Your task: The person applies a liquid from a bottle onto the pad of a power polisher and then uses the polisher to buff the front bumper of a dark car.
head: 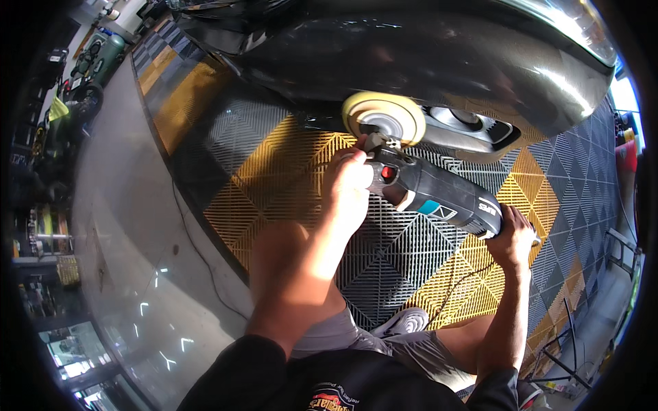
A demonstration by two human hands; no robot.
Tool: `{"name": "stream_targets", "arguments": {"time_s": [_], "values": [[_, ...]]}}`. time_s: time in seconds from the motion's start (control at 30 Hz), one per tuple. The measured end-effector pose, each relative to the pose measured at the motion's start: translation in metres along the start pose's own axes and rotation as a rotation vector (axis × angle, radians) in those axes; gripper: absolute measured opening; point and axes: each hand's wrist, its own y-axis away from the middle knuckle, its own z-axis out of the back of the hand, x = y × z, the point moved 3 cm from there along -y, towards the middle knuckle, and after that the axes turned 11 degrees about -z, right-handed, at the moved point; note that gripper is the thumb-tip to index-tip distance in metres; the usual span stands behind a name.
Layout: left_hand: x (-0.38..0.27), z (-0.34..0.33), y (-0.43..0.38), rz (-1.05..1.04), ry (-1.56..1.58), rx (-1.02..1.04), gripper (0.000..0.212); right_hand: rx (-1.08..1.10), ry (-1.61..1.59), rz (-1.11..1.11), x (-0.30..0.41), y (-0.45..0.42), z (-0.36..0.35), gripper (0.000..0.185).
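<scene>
A black corded Rupes polisher (444, 198) lies slantwise across the middle of the view. My left hand (349, 174) grips its front end, close behind the pad. Around the rear end of the body my right hand (513, 234) is closed. The round yellow foam pad (384, 117) looks blurred, as in rotation, and is against or very near the lower edge of a dark car bumper (411, 61). Just right of the pad, a silver-rimmed opening (473, 123) shows in the bumper. Whether pad and paint touch cannot be told for certain.
Black, grey and yellow slatted floor tiles (383, 246) spread under the car. A cord (455, 287) runs over them near my right forearm. Another cable (195, 246) crosses the concrete floor (149, 246) at left. A green tank (109, 54) stands upper left, a black metal frame (569, 354) lower right.
</scene>
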Motion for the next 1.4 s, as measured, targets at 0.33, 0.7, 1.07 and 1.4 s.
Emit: {"name": "stream_targets", "arguments": {"time_s": [0.33,0.7,1.07,1.4], "values": [[0.017,-0.012,0.01,-0.034,-0.095,0.03,0.011,-0.024,-0.034,-0.005,-0.019,0.007,0.002,0.04],[-0.032,0.029,-0.011,-0.079,-0.001,-0.044,0.018,0.065,-0.033,0.003,0.049,-0.009,-0.001,0.04],[-0.088,0.068,-0.042,-0.143,0.05,-0.118,0.015,0.061,-0.031,0.122,0.128,-0.03,-0.007,0.036],[-0.054,0.049,-0.027,-0.086,0.053,-0.059,0.024,0.02,-0.05,0.136,0.081,-0.026,0.0,0.04]]}}
